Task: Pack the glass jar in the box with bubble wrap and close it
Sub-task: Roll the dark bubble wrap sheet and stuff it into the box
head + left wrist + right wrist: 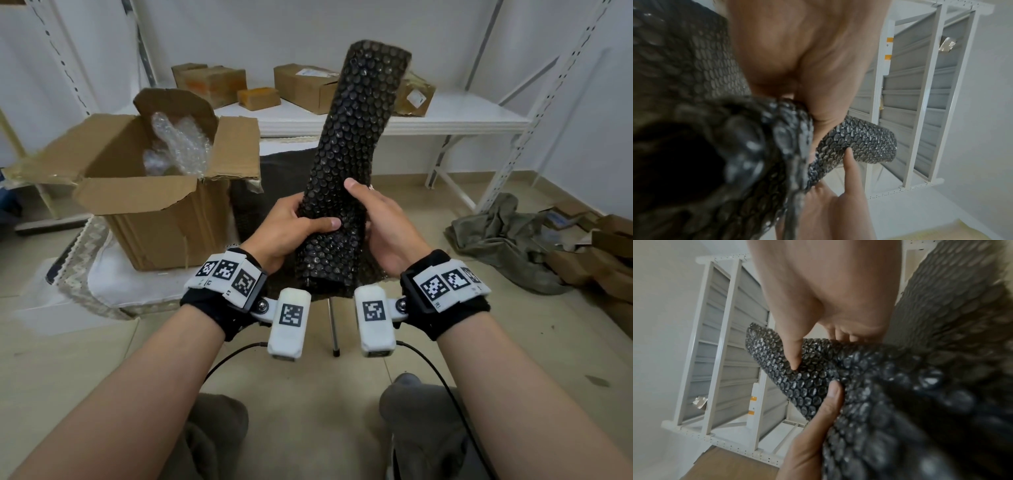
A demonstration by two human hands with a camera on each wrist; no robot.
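A long roll of black bubble wrap (352, 137) stands tilted in front of me, its open lower end toward my wrists. My left hand (294, 226) grips its lower part from the left, thumb laid across the front. My right hand (373, 212) holds it from the right, thumb up along the roll. The wrist views show the black bubble wrap (859, 141) (797, 378) curled between thumb and fingers. An open cardboard box (147, 185) sits on the floor at left with clear bubble wrap (178, 147) inside. No glass jar shows.
A low white shelf (411, 120) behind carries several small cardboard boxes (305, 85). More black wrap (260, 192) lies beneath the roll. A grey cloth (503, 240) and flattened cardboard (603, 253) lie on the floor at right. White rack uprights (534, 113) stand at right.
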